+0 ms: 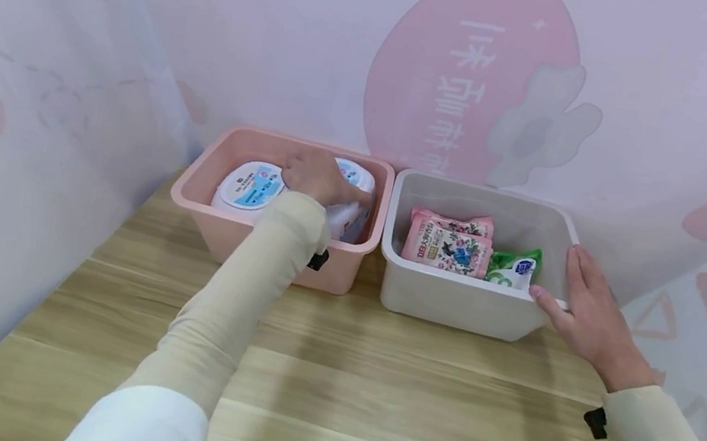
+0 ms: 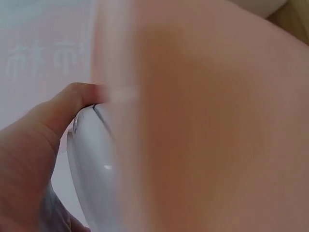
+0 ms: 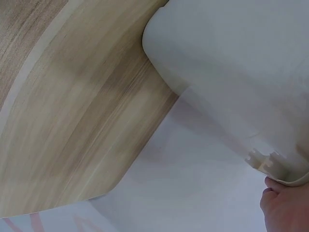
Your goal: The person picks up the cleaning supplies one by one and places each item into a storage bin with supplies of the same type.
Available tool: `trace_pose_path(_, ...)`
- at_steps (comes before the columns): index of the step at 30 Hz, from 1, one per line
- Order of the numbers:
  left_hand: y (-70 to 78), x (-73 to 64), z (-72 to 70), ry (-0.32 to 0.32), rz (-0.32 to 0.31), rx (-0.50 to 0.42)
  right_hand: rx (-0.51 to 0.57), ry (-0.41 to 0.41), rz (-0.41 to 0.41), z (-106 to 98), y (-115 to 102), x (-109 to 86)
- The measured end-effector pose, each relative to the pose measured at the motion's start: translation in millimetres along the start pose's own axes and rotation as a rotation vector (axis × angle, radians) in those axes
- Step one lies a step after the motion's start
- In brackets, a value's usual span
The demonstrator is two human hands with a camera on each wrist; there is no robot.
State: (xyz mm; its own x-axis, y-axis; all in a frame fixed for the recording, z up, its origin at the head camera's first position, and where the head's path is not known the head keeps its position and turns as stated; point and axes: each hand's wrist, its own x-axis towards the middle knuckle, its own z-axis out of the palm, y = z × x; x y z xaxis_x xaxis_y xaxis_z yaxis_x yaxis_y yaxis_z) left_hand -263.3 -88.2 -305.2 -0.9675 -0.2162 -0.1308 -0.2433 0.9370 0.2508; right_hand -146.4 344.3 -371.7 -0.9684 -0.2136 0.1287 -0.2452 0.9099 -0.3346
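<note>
My left hand point(image 1: 317, 178) reaches down into the pink storage bin point(image 1: 293, 141) and grips a white tub point(image 1: 360, 175) with a blue label. In the left wrist view the thumb point(image 2: 77, 94) bends over the edge of that tub point(image 2: 89, 164); its other fingers are mostly hidden. Beside it in the bin is another white tub point(image 1: 252, 185), its round lid facing up. My right hand point(image 1: 597, 321) holds the front right corner of the off-white storage bin point(image 1: 452, 298), thumb on the front rim and fingers along the side.
Inside the off-white bin lie pink floral packets point(image 1: 449, 249) and a green and white packet point(image 1: 514, 267). Both bins stand side by side on a wood-grain table point(image 1: 339, 396), against a white curtain point(image 1: 327, 39) printed with pink shapes.
</note>
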Motion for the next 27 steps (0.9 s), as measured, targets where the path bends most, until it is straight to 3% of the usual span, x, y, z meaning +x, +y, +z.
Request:
trace_pose_path(15, -3.4, 3.6, 43.4, -0.021, -0.069, 0.075, 0.007, 0.021, 0.000, 3, 2, -12.0)
trace_pose_path(21, 0.7, 0.7, 53.0, -0.021, -0.091, 0.133, 0.017, 0.028, -0.022, 2, 6, -16.5)
trace_pose_path(27, 7.5, -3.0, 55.3, -0.033, -0.066, 0.203, 0.020, 0.033, -0.033, 0, 11, -18.5)
